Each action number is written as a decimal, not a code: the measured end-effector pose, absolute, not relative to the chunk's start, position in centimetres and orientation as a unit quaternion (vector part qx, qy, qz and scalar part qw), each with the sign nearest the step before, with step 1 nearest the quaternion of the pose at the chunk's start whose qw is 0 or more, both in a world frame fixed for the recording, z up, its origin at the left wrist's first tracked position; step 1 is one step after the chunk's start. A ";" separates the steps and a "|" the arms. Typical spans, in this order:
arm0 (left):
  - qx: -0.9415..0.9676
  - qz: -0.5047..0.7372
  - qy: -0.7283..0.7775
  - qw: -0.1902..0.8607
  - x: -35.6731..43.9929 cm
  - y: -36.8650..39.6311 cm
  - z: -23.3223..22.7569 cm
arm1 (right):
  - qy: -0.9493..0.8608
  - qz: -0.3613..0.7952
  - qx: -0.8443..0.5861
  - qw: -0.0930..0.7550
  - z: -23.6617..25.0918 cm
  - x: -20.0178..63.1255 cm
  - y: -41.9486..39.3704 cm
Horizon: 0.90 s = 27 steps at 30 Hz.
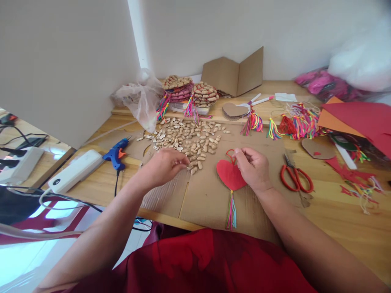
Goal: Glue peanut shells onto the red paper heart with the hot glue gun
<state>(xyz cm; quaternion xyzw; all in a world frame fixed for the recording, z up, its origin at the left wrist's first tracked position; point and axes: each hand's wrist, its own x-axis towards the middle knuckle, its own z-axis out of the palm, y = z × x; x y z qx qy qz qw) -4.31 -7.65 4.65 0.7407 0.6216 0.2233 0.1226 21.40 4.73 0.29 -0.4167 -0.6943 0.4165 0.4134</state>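
A red paper heart [229, 174] with a red cord loop at its top and a multicoloured tassel below lies on the cardboard sheet [207, 207]. My right hand [253, 167] is closed at the heart's upper right edge, thumb and forefinger pinched by the cord loop. Part of the heart is hidden under this hand. Over the near left edge of a spread of peanut shells [195, 140], my left hand [166, 165] has its thumb and fingertips pressed together. What is between them is too small to make out.
A blue glue gun [116, 154] and a white power bank [76, 171] are on the left. Red-handled scissors [295, 177] lie right of the right hand. Peanut-covered hearts [205, 94], cardboard hearts [235, 110], tassels [302, 120] and red paper [360, 118] are further back.
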 end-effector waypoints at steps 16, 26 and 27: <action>0.707 0.183 0.647 0.221 -4.8 -11.0 3.7 | -0.693 0.419 -0.416 0.413 -0.1 21.5 4.9; 0.663 0.206 0.699 0.172 -5.1 -11.3 2.4 | -0.693 0.422 -0.419 0.409 0.3 21.4 4.7; 0.663 0.211 0.701 0.153 -5.2 -11.3 2.2 | -0.693 0.421 -0.419 0.409 0.2 21.4 4.7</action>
